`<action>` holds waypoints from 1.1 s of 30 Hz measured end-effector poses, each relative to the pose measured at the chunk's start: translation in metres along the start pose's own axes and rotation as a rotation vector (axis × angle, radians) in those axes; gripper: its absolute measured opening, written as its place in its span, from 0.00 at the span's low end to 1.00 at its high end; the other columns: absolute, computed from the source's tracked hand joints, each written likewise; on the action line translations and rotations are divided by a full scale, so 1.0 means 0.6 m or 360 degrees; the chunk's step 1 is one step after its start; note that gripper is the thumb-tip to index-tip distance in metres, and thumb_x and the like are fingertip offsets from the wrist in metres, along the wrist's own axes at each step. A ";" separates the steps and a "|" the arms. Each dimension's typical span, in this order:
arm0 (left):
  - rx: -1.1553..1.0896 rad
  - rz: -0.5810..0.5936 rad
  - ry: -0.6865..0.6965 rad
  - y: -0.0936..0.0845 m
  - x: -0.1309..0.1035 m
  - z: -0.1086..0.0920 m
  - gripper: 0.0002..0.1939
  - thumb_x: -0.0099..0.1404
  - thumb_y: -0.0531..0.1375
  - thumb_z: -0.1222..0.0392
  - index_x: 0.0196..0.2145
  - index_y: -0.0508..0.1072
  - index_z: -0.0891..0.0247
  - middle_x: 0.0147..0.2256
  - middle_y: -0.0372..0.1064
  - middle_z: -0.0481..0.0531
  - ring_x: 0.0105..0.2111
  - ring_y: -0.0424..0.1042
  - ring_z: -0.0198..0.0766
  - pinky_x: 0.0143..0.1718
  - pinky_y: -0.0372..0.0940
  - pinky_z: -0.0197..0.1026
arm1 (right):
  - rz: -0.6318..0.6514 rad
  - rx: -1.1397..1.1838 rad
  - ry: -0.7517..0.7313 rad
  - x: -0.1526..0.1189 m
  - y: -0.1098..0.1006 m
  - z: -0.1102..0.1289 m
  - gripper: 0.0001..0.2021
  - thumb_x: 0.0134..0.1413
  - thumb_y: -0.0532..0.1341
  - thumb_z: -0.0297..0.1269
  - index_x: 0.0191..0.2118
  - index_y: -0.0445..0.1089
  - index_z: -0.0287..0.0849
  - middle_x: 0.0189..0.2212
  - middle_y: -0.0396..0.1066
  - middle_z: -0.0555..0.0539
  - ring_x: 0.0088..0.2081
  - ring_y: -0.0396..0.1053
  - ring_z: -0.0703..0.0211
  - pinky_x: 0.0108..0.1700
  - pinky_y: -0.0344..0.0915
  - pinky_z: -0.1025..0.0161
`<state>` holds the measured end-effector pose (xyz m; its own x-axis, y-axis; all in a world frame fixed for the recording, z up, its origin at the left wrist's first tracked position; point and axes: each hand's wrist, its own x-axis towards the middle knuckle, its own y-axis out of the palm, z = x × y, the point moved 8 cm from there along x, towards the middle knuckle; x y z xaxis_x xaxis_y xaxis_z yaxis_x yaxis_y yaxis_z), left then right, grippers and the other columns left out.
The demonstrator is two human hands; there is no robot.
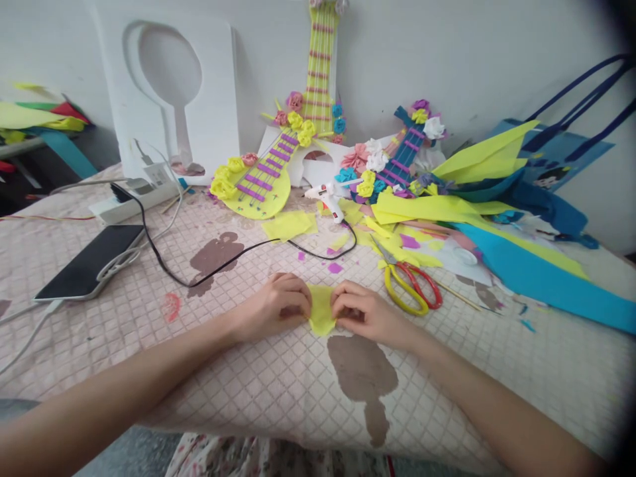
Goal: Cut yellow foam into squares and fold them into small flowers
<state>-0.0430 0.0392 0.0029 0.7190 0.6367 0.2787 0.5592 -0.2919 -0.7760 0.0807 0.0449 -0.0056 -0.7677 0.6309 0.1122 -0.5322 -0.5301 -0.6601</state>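
A small piece of yellow crepe paper (322, 310) is stretched between my hands, just above the quilted tablecloth. My left hand (283, 303) pinches its left edge. Opposite it, my right hand (360, 310) grips the right edge with the fingers curled in. The fingertips partly cover both sides of the paper. Scissors (410, 285) with one yellow and one red handle lie to the right of my right hand. Beyond my hands, a white glue gun (325, 197) rests among yellow and purple paper scraps.
Decorated paper guitars (265, 179) with paper flowers stand at the back. A phone (92, 262) and a power strip (136, 199) lie left, and a black cord crosses the table. Yellow and blue crepe sheets (546, 271) spread at the right near a blue bag (571, 156).
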 end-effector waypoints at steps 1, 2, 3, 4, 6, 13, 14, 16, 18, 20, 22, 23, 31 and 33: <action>-0.0021 0.0013 -0.0013 0.000 0.000 0.001 0.03 0.61 0.58 0.64 0.31 0.72 0.63 0.38 0.69 0.52 0.42 0.66 0.37 0.49 0.55 0.43 | -0.0004 0.0039 0.0033 0.000 -0.001 -0.002 0.02 0.55 0.59 0.29 0.33 0.67 0.42 0.39 0.62 0.47 0.33 0.63 0.65 0.32 0.61 0.67; -0.0043 0.0023 -0.0024 0.000 0.000 0.002 0.03 0.61 0.59 0.63 0.31 0.72 0.63 0.39 0.69 0.52 0.42 0.66 0.37 0.49 0.55 0.43 | -0.0020 0.0058 0.0062 0.001 -0.002 -0.004 0.02 0.55 0.59 0.30 0.33 0.67 0.42 0.38 0.62 0.48 0.31 0.63 0.66 0.31 0.61 0.67; -0.0063 0.0025 -0.0036 0.000 0.001 0.003 0.03 0.61 0.59 0.63 0.31 0.72 0.63 0.39 0.69 0.52 0.42 0.66 0.37 0.49 0.55 0.43 | -0.0043 0.0059 0.0088 0.001 -0.002 -0.006 0.02 0.56 0.59 0.31 0.32 0.68 0.42 0.37 0.62 0.49 0.30 0.62 0.67 0.31 0.60 0.67; -0.0082 0.0019 -0.0048 0.000 0.002 0.005 0.03 0.61 0.59 0.63 0.31 0.72 0.63 0.39 0.69 0.52 0.42 0.66 0.37 0.48 0.56 0.43 | -0.0070 0.0046 0.0116 0.002 -0.002 -0.007 0.02 0.56 0.59 0.30 0.32 0.68 0.42 0.35 0.62 0.49 0.29 0.61 0.67 0.31 0.59 0.67; -0.0119 -0.0010 -0.0084 0.001 0.004 0.009 0.03 0.62 0.58 0.63 0.31 0.71 0.64 0.36 0.69 0.52 0.39 0.67 0.36 0.46 0.58 0.42 | -0.0132 0.0009 0.0171 0.003 0.000 -0.010 0.03 0.55 0.58 0.29 0.31 0.67 0.41 0.33 0.61 0.50 0.28 0.60 0.67 0.30 0.58 0.67; -0.0226 -0.0067 -0.0152 -0.003 0.010 0.015 0.03 0.59 0.58 0.67 0.28 0.70 0.66 0.31 0.69 0.51 0.33 0.67 0.34 0.38 0.60 0.38 | -0.0134 0.0056 0.0196 0.005 0.006 -0.006 0.03 0.53 0.60 0.27 0.32 0.66 0.42 0.34 0.61 0.50 0.30 0.61 0.67 0.31 0.59 0.68; -0.0239 -0.0042 -0.0149 -0.003 0.010 0.014 0.03 0.59 0.59 0.67 0.27 0.70 0.66 0.31 0.69 0.51 0.33 0.67 0.33 0.38 0.60 0.37 | -0.0116 0.0064 0.0184 0.005 0.006 -0.005 0.03 0.53 0.59 0.27 0.31 0.66 0.41 0.35 0.61 0.50 0.30 0.61 0.67 0.32 0.59 0.68; -0.0237 0.0016 -0.0147 -0.002 0.009 0.012 0.02 0.58 0.60 0.66 0.28 0.70 0.66 0.33 0.69 0.51 0.34 0.67 0.34 0.40 0.60 0.38 | -0.0104 0.0057 0.0177 0.003 0.006 -0.004 0.04 0.54 0.59 0.27 0.30 0.65 0.41 0.34 0.61 0.51 0.30 0.61 0.67 0.32 0.59 0.68; -0.0192 0.0061 -0.0157 -0.001 0.009 0.010 0.02 0.57 0.62 0.65 0.29 0.71 0.65 0.34 0.68 0.51 0.36 0.67 0.35 0.42 0.59 0.39 | -0.0109 0.0029 0.0194 0.002 0.003 -0.006 0.04 0.54 0.58 0.26 0.30 0.64 0.41 0.34 0.61 0.51 0.30 0.61 0.67 0.32 0.59 0.67; -0.0146 0.0089 -0.0159 -0.001 0.009 0.009 0.02 0.57 0.62 0.64 0.29 0.71 0.64 0.35 0.68 0.50 0.37 0.66 0.35 0.43 0.58 0.41 | -0.0076 0.0004 0.0197 0.001 0.002 -0.006 0.03 0.54 0.58 0.27 0.32 0.65 0.42 0.35 0.61 0.50 0.32 0.61 0.66 0.33 0.60 0.67; -0.0128 0.0114 -0.0153 -0.001 0.011 0.008 0.02 0.58 0.62 0.65 0.28 0.71 0.64 0.36 0.68 0.50 0.37 0.66 0.35 0.45 0.56 0.42 | 0.0024 -0.0014 0.0150 0.000 0.005 -0.003 0.05 0.53 0.60 0.27 0.36 0.66 0.43 0.38 0.62 0.49 0.37 0.63 0.63 0.38 0.61 0.65; -0.0123 0.0124 -0.0149 0.000 0.012 0.009 0.02 0.58 0.62 0.65 0.28 0.71 0.64 0.36 0.68 0.50 0.37 0.66 0.35 0.46 0.56 0.42 | 0.0083 -0.0018 0.0116 0.000 0.007 -0.001 0.07 0.52 0.61 0.28 0.38 0.67 0.43 0.40 0.62 0.48 0.40 0.63 0.61 0.41 0.61 0.64; -0.0293 0.0111 -0.0128 0.000 0.019 0.020 0.05 0.58 0.60 0.63 0.26 0.70 0.66 0.32 0.67 0.51 0.31 0.65 0.32 0.34 0.60 0.36 | -0.0007 0.0037 0.0198 0.003 0.007 -0.006 0.02 0.55 0.59 0.29 0.33 0.67 0.42 0.36 0.62 0.49 0.33 0.62 0.65 0.35 0.60 0.66; -0.0254 0.0063 -0.0158 0.001 0.018 0.020 0.05 0.59 0.60 0.63 0.26 0.70 0.66 0.31 0.67 0.50 0.30 0.65 0.31 0.34 0.59 0.36 | -0.0066 0.0040 0.0235 0.004 0.009 -0.006 0.02 0.56 0.58 0.29 0.32 0.66 0.41 0.34 0.61 0.50 0.30 0.61 0.66 0.32 0.59 0.66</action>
<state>-0.0398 0.0545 -0.0014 0.7018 0.6875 0.1865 0.5954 -0.4224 -0.6834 0.0773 0.0458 -0.0116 -0.6850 0.7280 0.0277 -0.5728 -0.5147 -0.6379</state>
